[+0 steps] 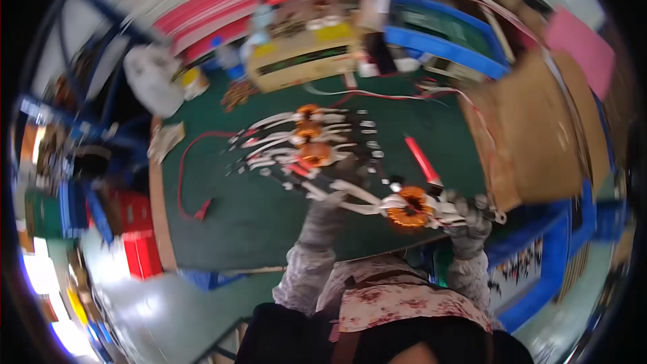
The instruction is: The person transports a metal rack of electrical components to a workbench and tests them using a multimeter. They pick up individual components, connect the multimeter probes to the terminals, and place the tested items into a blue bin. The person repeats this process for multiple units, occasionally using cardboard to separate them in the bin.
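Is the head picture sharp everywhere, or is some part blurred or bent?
Head view: blurred by motion throughout; the orange coil between the left hand and the right hand is soft; the red and white stacks at the top smear most; the green table edges curve toward the rim; the corners are black.

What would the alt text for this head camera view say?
Two gloved hands, left hand and right hand, hold an orange wound coil with white leads over a green table; three similar coils lie beyond.
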### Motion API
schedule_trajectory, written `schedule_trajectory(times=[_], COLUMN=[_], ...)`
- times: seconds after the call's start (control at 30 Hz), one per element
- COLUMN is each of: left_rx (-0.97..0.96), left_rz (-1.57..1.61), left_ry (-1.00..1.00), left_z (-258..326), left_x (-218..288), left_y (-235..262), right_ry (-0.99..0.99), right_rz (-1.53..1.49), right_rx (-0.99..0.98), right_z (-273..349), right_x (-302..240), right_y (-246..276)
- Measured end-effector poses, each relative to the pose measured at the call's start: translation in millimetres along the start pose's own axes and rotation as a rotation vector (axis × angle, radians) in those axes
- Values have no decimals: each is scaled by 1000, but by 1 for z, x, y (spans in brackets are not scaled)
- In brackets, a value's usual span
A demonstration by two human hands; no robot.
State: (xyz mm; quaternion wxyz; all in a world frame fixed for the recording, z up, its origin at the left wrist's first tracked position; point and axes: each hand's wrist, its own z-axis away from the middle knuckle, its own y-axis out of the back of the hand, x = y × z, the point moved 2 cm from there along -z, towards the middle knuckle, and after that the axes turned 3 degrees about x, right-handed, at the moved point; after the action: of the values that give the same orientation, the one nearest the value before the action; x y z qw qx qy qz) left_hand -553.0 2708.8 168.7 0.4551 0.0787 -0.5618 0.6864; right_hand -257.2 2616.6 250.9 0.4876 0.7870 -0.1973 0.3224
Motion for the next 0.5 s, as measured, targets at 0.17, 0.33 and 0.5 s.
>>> schedule_trajectory(times=[0.17,0.33,0.5], left_rx=[-56,-431,-835], left_rz=[179,-200,-859], left_ry=[-44,-213,-275], left_z=[-19,-34,3], left_x=[21,-29,-163], left_y=[-145,-236,-363], right_ry=[864,1443,2315], right_rz=[1583,2356,2999], right_rx=[-373,-601,-884], right_z=[38,92,159], right_x=[41,85,139], right_y=[1,-10,-11])
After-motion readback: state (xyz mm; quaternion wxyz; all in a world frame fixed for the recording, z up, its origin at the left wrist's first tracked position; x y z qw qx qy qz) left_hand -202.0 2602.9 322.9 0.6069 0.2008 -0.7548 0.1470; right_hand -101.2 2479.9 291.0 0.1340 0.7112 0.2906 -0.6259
